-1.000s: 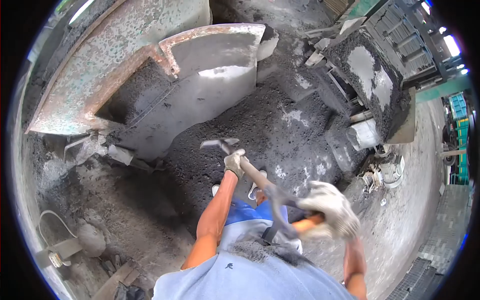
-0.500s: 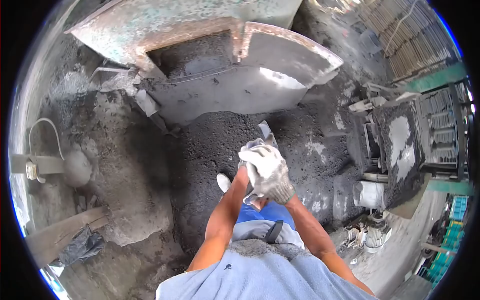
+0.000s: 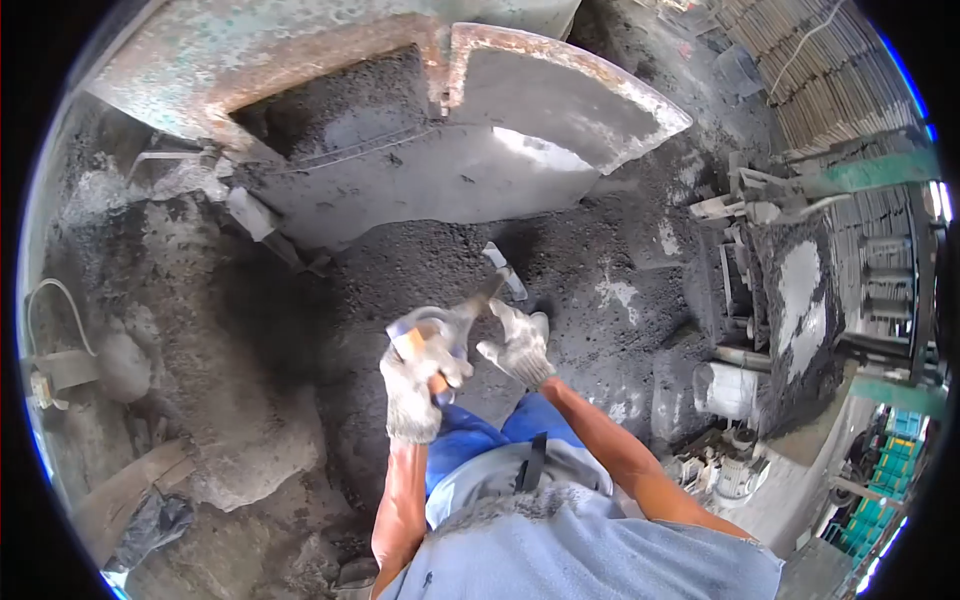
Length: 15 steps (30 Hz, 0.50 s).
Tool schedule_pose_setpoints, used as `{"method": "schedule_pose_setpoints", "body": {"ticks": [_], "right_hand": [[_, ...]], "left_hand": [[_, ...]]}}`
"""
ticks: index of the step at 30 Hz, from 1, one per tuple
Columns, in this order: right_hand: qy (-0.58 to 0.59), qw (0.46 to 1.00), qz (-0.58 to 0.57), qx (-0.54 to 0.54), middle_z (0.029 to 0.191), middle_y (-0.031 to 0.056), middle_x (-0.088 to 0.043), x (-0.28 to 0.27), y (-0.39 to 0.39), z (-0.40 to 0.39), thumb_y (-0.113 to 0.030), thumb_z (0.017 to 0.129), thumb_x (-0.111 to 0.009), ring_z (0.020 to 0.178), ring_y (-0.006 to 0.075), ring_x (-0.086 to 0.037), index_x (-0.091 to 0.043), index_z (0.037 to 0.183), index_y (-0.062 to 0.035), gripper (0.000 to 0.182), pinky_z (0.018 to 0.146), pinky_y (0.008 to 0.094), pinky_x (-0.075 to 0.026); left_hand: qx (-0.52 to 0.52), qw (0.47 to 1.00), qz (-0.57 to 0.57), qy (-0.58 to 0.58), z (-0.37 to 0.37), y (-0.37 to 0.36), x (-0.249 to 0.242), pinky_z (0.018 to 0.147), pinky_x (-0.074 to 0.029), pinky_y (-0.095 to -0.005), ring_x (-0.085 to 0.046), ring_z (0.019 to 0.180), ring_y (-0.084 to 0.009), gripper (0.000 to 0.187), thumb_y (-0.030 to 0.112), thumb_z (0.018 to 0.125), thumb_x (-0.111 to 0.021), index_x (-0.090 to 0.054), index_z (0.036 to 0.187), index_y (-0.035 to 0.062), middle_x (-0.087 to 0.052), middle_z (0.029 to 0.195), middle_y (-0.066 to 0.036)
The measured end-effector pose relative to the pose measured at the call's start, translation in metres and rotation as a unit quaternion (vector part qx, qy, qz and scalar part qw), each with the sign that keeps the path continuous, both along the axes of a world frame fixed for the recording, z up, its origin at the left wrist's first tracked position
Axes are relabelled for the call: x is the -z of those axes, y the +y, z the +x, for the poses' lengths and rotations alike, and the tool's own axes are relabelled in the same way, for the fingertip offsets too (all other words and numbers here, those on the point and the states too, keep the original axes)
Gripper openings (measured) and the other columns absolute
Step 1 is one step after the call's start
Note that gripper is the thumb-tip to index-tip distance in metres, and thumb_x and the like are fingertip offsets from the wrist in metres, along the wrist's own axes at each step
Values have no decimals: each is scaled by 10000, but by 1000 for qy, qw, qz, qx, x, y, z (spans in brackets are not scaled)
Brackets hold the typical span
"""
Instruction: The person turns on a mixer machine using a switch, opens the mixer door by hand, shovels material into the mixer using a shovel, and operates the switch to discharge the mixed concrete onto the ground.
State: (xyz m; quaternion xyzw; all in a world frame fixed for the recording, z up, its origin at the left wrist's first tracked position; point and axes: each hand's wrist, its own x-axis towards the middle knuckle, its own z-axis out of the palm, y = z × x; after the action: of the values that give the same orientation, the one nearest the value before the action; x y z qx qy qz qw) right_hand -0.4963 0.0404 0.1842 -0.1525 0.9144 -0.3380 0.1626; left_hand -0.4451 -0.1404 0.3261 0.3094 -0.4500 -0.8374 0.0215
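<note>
My left hand (image 3: 412,385), in a pale knitted work glove, is closed around the handle end of a tool, where orange and whitish parts (image 3: 409,342) show between the fingers. The tool's dark shaft (image 3: 484,294) slants away from me, and a narrow, light metal blade (image 3: 506,272) shows at its far end, over the dark, crumbly material (image 3: 420,275). My right hand (image 3: 522,343), gloved the same way, has its fingers apart close beside the shaft. Both hands are in front of my blue trousers (image 3: 465,435).
Ahead stands a large, rusty metal hopper (image 3: 350,60) with an opening and a curved, grey-coated panel (image 3: 560,95). At the right are a dusty machine (image 3: 800,280) and a motor (image 3: 738,478). Stacked slats (image 3: 850,70) rise at the far right. A wooden beam (image 3: 135,490) lies at the lower left.
My hands were together in front of me; now they are apart. The left has moved left with the tool handle, and the right has spread its fingers. The view has shifted slightly.
</note>
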Motion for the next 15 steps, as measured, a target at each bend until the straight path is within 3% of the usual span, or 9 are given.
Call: {"method": "schedule_pose_setpoints", "body": {"ticks": [2,3,5,6,8,10,11,14,15], "right_hand": [[3,999,8,31,1314,227,-566,35,19,-28,-171,742,-789,1224,388,-538,-473,1391,-50,732,1029,469,-450],[-2,999,12,52,1338,237,-547,56,28,-37,-183,734,-799,1246,394,-520,-448,1410,-45,775,1046,471,-438],[81,970,-201,107,1248,170,-613,172,61,-66,-190,699,-810,1186,392,-554,-572,1265,-60,628,1014,467,-456],[145,977,-150,55,1217,142,-633,150,81,-75,-193,680,-808,1167,387,-564,-611,1205,-74,573,999,459,-464],[94,993,-76,2,1172,110,-647,126,110,-89,-209,660,-794,1137,368,-577,-635,1140,-100,517,988,449,-465],[112,992,-36,-39,1143,91,-653,103,126,-110,-224,644,-780,1115,349,-586,-647,1110,-123,494,984,443,-460],[154,987,-30,-48,1137,89,-652,93,132,-123,-231,639,-772,1108,339,-588,-647,1112,-133,500,986,442,-454],[171,979,71,-83,1094,87,-655,69,156,-160,-234,617,-765,1075,310,-602,-648,1078,-123,488,1003,460,-422],[155,976,110,-104,1051,95,-662,85,169,-179,-235,630,-768,1048,305,-618,-653,1065,-116,465,1003,448,-431]], "left_hand": [[34,999,24,-6,-17,39,1,469,-443,-228,-607,531,-135,283,150,870,-687,-605,1058,-45,-641,668,-91],[94,993,-51,54,-17,55,9,471,-443,-227,-610,540,-132,279,138,869,-692,-602,1056,-49,-649,681,-93],[151,987,44,-28,-38,86,-13,475,-441,-218,-612,551,-117,325,68,803,-760,-606,1066,-43,-661,704,-82],[177,978,88,-71,-50,101,-24,477,-440,-213,-612,556,-109,362,33,769,-794,-607,1071,-40,-667,715,-77],[239,966,43,-95,-70,109,-37,493,-468,-214,-628,561,-115,417,-15,731,-820,-629,1102,-30,-674,720,-77],[232,970,76,-17,-67,106,-26,511,-500,-227,-642,564,-121,449,-44,716,-823,-634,1123,-59,-689,731,-89],[215,974,70,-8,-72,100,-28,497,-534,-283,-641,515,-184,438,9,712,-793,-593,1062,-162,-650,665,-128],[201,972,95,81,-89,83,12,541,-560,-356,-606,480,-181,387,-8,780,-669,-568,1123,-157,-632,624,-125],[144,962,186,139,-95,93,47,503,-520,-341,-564,462,-158,387,18,807,-630,-564,1154,-137,-614,605,-114]]}}
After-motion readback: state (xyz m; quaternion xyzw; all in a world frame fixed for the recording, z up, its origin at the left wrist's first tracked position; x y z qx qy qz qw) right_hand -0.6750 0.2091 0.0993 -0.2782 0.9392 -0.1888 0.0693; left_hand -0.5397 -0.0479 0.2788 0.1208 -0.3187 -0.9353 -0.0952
